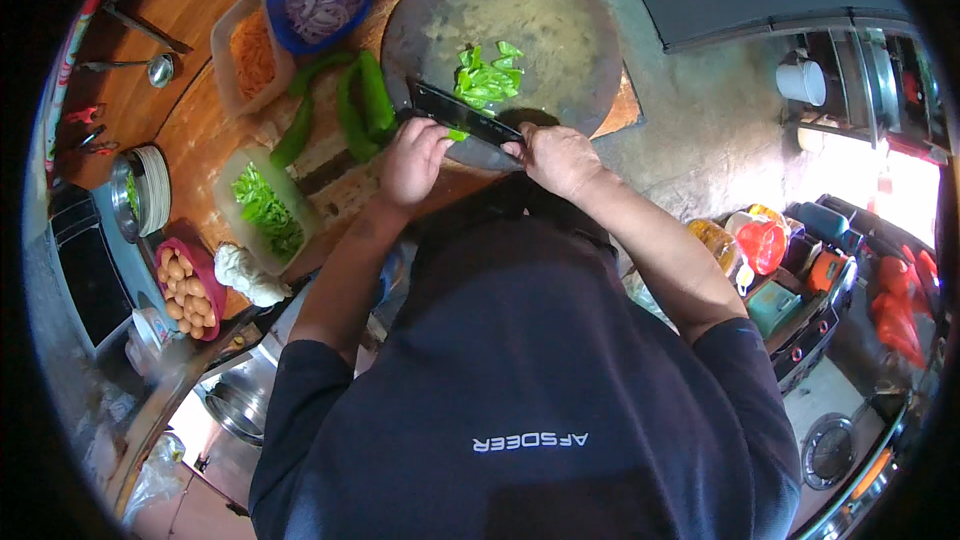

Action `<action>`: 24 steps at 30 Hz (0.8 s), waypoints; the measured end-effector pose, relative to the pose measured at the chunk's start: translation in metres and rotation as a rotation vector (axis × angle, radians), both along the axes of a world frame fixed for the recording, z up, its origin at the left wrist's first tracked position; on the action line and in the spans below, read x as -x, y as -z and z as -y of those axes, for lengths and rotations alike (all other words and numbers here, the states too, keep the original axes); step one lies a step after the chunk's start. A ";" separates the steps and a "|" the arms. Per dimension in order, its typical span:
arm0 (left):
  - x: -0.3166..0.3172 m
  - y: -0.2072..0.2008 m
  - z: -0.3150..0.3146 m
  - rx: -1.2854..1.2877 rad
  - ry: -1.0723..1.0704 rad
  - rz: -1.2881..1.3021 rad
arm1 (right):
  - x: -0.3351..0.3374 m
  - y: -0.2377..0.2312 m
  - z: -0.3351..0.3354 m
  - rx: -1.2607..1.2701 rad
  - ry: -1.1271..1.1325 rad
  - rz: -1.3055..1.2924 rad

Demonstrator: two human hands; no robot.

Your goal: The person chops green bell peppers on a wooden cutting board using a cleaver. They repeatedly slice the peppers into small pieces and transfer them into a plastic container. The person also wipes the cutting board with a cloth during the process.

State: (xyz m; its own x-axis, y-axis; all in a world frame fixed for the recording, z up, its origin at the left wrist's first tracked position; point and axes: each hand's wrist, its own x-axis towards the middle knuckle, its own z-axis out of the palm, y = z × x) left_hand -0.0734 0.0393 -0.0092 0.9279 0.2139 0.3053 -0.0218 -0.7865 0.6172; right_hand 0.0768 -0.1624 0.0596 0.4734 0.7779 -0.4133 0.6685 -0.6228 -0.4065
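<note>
Centrally, the right hand (556, 157) is closed around the handle of a broad, dark metal cleaver (462, 110), its blade slanting forward and left across a round, worn wooden chopping board (570, 30). Bright green cut leaves (488, 78) lie just beyond the blade, ahead of both hands. The left hand (413, 153), fingers bunched together, sits at the blade's near side beside a small green leaf scrap (457, 136); whether it touches the metal or pinches the scrap cannot be told. Its fingertips seem close enough to be nicked should the blade tilt or slip. Long green peppers (375, 95), left-forward of that hand, could be nudged by its knuckles.
</note>
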 end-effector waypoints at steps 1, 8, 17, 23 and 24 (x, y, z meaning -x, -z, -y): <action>-0.001 -0.001 0.000 0.028 -0.054 -0.030 | -0.002 0.001 0.001 -0.011 0.004 -0.015; -0.006 0.002 -0.001 0.174 -0.025 -0.034 | -0.008 -0.027 0.008 0.068 0.102 -0.031; -0.012 -0.006 -0.006 -0.132 0.107 -0.077 | -0.002 -0.031 0.015 -0.046 -0.019 0.145; -0.010 -0.005 -0.011 -0.188 0.153 -0.052 | -0.001 -0.004 0.007 -0.033 -0.072 0.141; -0.009 -0.006 -0.012 -0.202 0.166 -0.053 | -0.003 -0.002 0.004 -0.028 -0.071 0.138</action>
